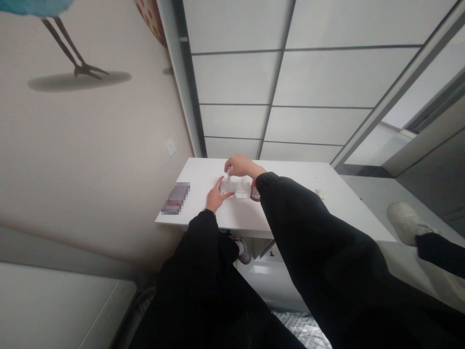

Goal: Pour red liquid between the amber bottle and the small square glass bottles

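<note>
Corner of a room. Pale wall (119, 160) with part of a painted bird (36, 7) on it, off to the left of the clear containers; white panelled doors (232, 77) stand beyond them. Under them, a white desk (341, 208).

Clear containers (238, 188): a short, close-set row on the desk, taken as landmark. Their see-through walls make the count unsure. Just right of them, a jar with a reddish label (255, 193), partly hidden by the right sleeve (308, 208). Well left of them, a flat item blurred out by pixels (176, 198). Well to their right, past the desk's edge, a pale shoe (405, 223); wearer out of sight.

Left hand (215, 196): at the left end of the clear containers, thumb on the near side, forefinger on the far side, grip apparently closed round that end. Right hand (240, 166): above that same end, fingertips drawn together and pointing down, grip seemingly pinching a small clear piece (228, 171); too small to make out.

Judgement: fine two-handed work at the top of the left end, left bracing, right handling. The next move calls for a steady brace and a light, upright pinch; a knock could shift the row.
</note>
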`<state>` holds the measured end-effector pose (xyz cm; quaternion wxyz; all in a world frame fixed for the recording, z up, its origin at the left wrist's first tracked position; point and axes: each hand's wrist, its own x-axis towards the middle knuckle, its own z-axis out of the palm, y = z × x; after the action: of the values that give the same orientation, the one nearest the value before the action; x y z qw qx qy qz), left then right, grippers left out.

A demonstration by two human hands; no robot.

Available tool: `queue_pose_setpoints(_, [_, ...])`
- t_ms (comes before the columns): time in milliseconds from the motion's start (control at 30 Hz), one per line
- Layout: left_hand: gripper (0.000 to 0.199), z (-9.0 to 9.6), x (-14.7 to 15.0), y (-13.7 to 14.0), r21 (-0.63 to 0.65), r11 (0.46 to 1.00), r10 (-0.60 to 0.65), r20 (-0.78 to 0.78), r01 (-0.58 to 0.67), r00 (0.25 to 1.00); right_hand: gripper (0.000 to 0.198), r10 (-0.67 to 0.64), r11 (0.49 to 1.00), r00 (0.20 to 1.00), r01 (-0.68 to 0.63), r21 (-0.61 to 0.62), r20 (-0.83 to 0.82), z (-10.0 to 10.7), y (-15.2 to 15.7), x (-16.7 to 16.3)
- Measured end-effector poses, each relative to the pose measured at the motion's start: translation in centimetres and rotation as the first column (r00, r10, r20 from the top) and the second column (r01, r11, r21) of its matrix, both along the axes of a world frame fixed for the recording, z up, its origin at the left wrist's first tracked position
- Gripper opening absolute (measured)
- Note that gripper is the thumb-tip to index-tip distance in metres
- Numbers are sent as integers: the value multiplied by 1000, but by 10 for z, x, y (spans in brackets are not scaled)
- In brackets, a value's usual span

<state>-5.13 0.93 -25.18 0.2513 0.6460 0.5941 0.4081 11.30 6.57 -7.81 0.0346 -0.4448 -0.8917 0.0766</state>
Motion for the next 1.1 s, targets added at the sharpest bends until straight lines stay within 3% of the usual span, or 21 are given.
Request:
queue_pose_setpoints(367, [97,1,1,-1,-14,1000,-2,-18,1,1000,28,5,999,992,-10,-39,-122,-7,4,6])
queue_pose_setpoints(633, [95,8,0,-6,-32,999,-6,-24,5,1000,26,-67,971,926,-25,-237,-372,-18,40,56])
queue_pose_setpoints(867, [94,9,2,-9,-55,998,-9,-25,7,1000,38,-196,873,818,-106,-476,-541,-54,79,99])
queue_pose_setpoints(1100, [93,4,4,-10,-50,999,-14,4,15,1000,48,-196,832,818,-153,-533,-541,-101,143,87])
